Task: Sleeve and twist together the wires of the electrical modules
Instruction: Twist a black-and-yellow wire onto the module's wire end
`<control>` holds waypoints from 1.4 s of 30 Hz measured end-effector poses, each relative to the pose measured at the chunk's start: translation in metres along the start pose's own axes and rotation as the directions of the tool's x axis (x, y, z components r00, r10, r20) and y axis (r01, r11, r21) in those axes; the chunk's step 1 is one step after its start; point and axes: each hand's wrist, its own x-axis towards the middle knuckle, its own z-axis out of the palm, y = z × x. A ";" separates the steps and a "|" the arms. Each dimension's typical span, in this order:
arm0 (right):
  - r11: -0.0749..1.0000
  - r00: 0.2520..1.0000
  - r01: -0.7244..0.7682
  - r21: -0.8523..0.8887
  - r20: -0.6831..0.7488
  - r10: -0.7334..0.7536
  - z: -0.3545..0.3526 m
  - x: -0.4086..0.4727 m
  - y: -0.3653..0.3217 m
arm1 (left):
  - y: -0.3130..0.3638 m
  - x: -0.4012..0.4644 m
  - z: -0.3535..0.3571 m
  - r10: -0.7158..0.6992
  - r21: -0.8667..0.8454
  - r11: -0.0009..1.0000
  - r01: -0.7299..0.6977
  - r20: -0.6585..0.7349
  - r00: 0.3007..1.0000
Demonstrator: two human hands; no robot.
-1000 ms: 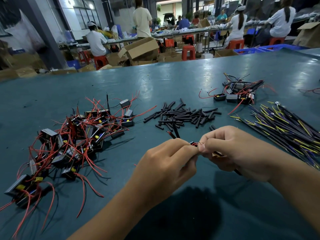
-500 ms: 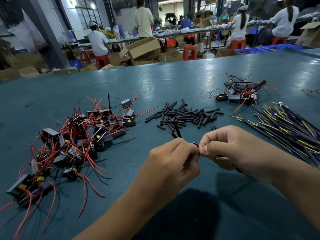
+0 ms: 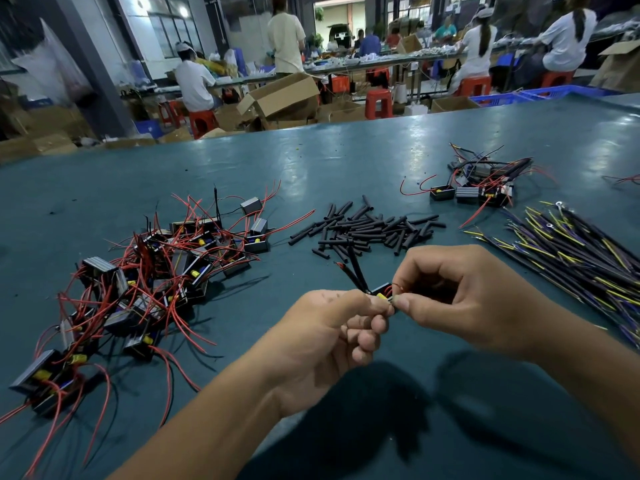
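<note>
Above the teal table [image 3: 346,168], my left hand [image 3: 329,344] and my right hand [image 3: 460,299] meet fingertip to fingertip. Both pinch the wires of one small black electrical module [image 3: 380,291], which shows a yellow part and red wires between the fingers. Two black sleeved wires [image 3: 353,271] stick up and away from it toward the sleeve pile. A heap of black modules with loose red wires [image 3: 149,278] lies at the left. Short black sleeve tubes [image 3: 367,228] lie in a pile straight ahead.
A smaller cluster of modules [image 3: 481,188] sits at the far right. A bundle of dark wires with yellow and purple stripes [image 3: 581,258] fans out along the right edge. Beyond the table several people sit at benches among cardboard boxes and red stools.
Both hands have risen slightly and stayed joined. The module and its yellow part now show between the fingertips, and the sleeved wires have swung up clear of the left hand.
</note>
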 end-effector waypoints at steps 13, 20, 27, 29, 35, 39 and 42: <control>0.770 0.916 -0.398 0.498 0.253 0.311 -0.003 0.002 -0.002 | -0.012 0.009 -0.012 0.836 0.744 0.043 -0.666 0.338 0.432; 0.732 0.922 -0.386 0.562 0.253 0.292 -0.003 0.002 0.000 | -0.013 0.007 -0.010 0.824 0.808 -0.001 -0.589 0.334 0.457; 0.932 0.981 -0.191 0.309 0.089 0.172 -0.007 0.002 0.005 | -0.011 0.005 -0.004 0.616 0.648 0.590 -0.481 0.024 0.788; 0.951 0.985 -0.167 0.259 0.086 0.149 -0.008 0.002 0.008 | -0.010 0.006 -0.004 0.569 0.601 0.656 -0.457 0.004 0.822; 0.997 0.996 -0.074 0.020 0.043 0.074 -0.007 0.000 0.015 | -0.009 0.003 -0.005 0.155 0.172 0.974 -0.148 -0.023 0.988; 0.994 0.999 -0.007 -0.110 0.034 0.011 -0.004 0.002 0.017 | -0.008 0.003 -0.008 0.034 0.059 0.998 -0.034 -0.006 0.999; 0.993 1.000 0.003 -0.116 0.016 -0.001 -0.006 0.003 0.018 | -0.006 0.003 -0.009 0.046 0.075 0.996 -0.046 -0.004 0.999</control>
